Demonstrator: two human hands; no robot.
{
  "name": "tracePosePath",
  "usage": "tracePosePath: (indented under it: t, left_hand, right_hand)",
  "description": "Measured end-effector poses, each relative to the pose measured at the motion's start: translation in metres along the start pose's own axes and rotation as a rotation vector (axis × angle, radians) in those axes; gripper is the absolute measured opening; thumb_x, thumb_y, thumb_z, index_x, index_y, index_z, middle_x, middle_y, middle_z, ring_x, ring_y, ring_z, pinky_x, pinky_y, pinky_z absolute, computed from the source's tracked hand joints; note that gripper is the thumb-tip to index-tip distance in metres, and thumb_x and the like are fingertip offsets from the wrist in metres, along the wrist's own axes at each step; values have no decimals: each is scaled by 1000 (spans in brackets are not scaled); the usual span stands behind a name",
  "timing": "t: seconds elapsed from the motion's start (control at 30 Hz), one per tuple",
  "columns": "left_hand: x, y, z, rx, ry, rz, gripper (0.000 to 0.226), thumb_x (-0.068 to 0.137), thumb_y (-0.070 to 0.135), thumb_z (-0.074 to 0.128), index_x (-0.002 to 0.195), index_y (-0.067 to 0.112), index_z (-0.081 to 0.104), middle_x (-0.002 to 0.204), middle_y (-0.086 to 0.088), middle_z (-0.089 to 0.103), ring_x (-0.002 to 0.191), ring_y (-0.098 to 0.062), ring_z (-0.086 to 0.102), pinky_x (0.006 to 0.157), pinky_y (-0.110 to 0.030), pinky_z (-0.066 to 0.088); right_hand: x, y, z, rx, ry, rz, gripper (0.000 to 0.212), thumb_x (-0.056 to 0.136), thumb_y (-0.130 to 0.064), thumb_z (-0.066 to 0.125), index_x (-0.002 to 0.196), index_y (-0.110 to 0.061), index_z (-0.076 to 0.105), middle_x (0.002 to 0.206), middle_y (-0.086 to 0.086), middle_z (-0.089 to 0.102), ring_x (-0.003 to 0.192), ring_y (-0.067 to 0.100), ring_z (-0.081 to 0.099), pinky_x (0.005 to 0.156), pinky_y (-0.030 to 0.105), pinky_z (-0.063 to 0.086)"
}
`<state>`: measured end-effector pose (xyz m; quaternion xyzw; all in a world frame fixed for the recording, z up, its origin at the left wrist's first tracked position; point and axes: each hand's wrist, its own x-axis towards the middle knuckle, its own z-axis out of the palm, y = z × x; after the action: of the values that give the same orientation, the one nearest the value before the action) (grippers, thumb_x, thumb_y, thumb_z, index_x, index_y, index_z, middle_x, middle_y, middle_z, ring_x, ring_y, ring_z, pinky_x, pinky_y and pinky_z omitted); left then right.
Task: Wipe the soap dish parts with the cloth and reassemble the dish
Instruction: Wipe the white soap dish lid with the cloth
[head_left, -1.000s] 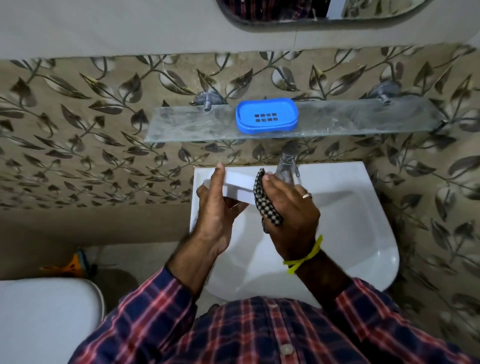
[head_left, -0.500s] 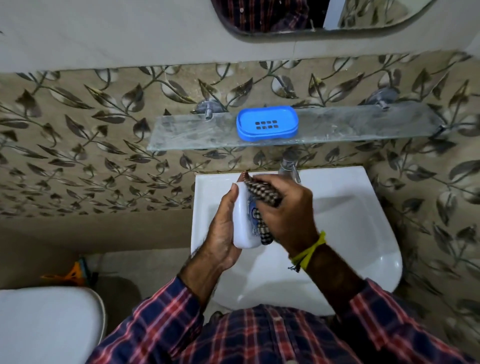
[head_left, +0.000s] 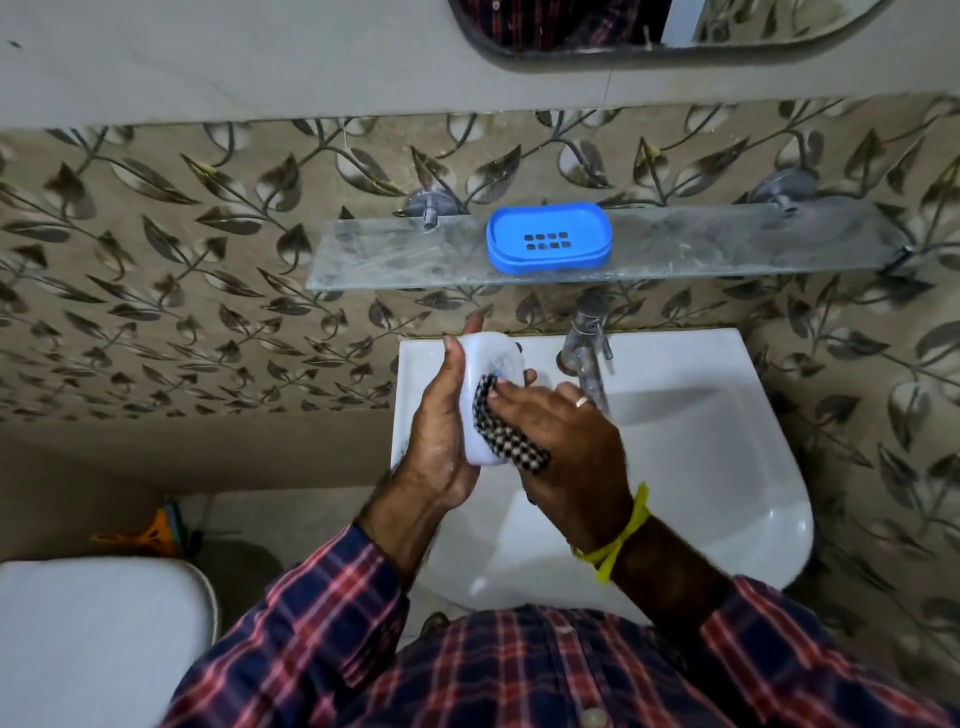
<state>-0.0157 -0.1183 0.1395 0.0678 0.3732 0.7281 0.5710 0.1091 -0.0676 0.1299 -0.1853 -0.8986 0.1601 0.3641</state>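
- The left hand (head_left: 441, 431) grips a white soap dish part (head_left: 491, 364) at centre frame, thumb along its left edge and fingertips curled round its right side, holding it upright over the white sink (head_left: 727, 467).
- The right hand (head_left: 566, 441) presses a black-and-white checked cloth (head_left: 506, 436) against the lower face of the white part, fingers curled over the cloth.
- The blue soap dish part (head_left: 548, 244), with its slotted drain holes facing up, lies on the glass shelf (head_left: 727, 244) in the upper centre of the frame, well apart from both hands.
- A metal tap (head_left: 589, 343) stands just right of the white part, at the back rim of the sink.
- A white toilet lid (head_left: 93, 639) fills the lower left of the frame.
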Motion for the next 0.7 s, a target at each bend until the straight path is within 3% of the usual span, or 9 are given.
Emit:
tracePosePath:
  t: [0.2, 0.33, 0.43, 0.47, 0.53, 0.6, 0.7]
  left_hand:
    - [3, -11, 5, -26, 17, -39, 50, 101, 56, 33, 144, 38, 49, 122, -10, 68, 104, -26, 68, 83, -38, 61]
    - [7, -10, 8, -77, 28, -78, 48, 97, 59, 36, 137, 40, 54, 137, -13, 60, 119, -36, 58, 92, -47, 55]
    - [9, -14, 12, -77, 87, -90, 61, 93, 60, 43, 146, 30, 49, 126, -11, 63, 107, -28, 64, 84, -40, 61]
    - [11, -13, 13, -81, 79, -87, 58, 94, 60, 44, 141, 28, 55, 122, -11, 63, 104, -27, 65, 83, -39, 61]
    - [12, -7, 13, -78, 64, -54, 49, 96, 59, 42, 124, 30, 69, 120, -10, 65, 107, -31, 64, 83, -42, 59]
    - [12, -5, 14, -62, 52, -43, 48, 98, 59, 39, 133, 35, 61, 128, -12, 64, 113, -35, 61, 81, -44, 59]
    - [13, -14, 15, -62, 90, -67, 50, 97, 59, 39, 138, 35, 55, 133, -13, 59, 115, -38, 59, 96, -52, 52]
  right_hand:
    - [5, 8, -2, -22, 33, 46, 33, 86, -6, 53, 111, -6, 74, 119, 8, 73, 110, 20, 67, 98, 42, 50]
    - [-10, 10, -10, -48, 90, -55, 27, 88, 1, 59, 108, -4, 75, 117, 9, 73, 104, 21, 68, 97, 36, 51]
    - [-2, 13, -5, -37, 56, 57, 33, 82, 2, 57, 110, -4, 75, 118, 9, 73, 107, 25, 70, 100, 40, 49]
    - [-2, 9, -3, -33, 43, 47, 32, 84, 2, 58, 110, -5, 74, 119, 8, 73, 107, 24, 70, 100, 40, 49]
    - [-11, 4, -3, -22, 40, -39, 24, 92, -5, 60, 111, -7, 75, 120, 6, 72, 102, 26, 72, 94, 38, 52]
    - [-21, 5, -10, -32, 48, -87, 21, 93, -8, 63, 110, -9, 76, 120, 4, 72, 95, 28, 71, 85, 37, 56]
    - [-18, 13, -13, -47, 75, -10, 28, 85, 1, 64, 108, -8, 76, 118, 4, 73, 99, 18, 64, 83, 35, 56]
